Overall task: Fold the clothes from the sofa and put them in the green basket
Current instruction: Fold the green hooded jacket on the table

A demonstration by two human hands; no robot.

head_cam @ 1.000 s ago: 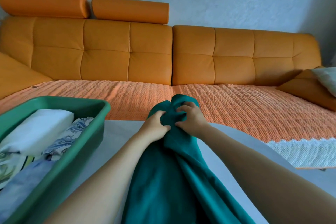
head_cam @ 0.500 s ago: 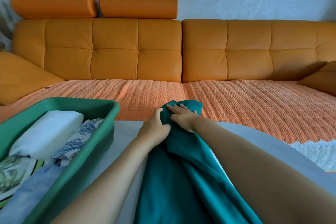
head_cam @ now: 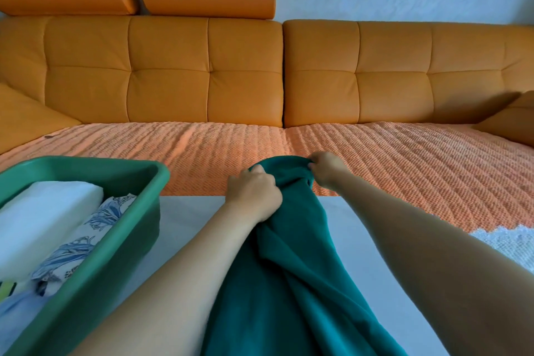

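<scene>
Teal garment [head_cam: 291,269]: hands' grips, left [head_cam: 254,191] and right [head_cam: 325,167], have spread apart.

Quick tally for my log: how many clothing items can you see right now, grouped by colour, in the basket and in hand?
Teal garment, held by left hand and right hand: 1
White folded item, in green basket: 1
Blue floral item: 1
Pale blue item: 1
Yellow-green striped item, barely visible: 1
Total: 5
</scene>
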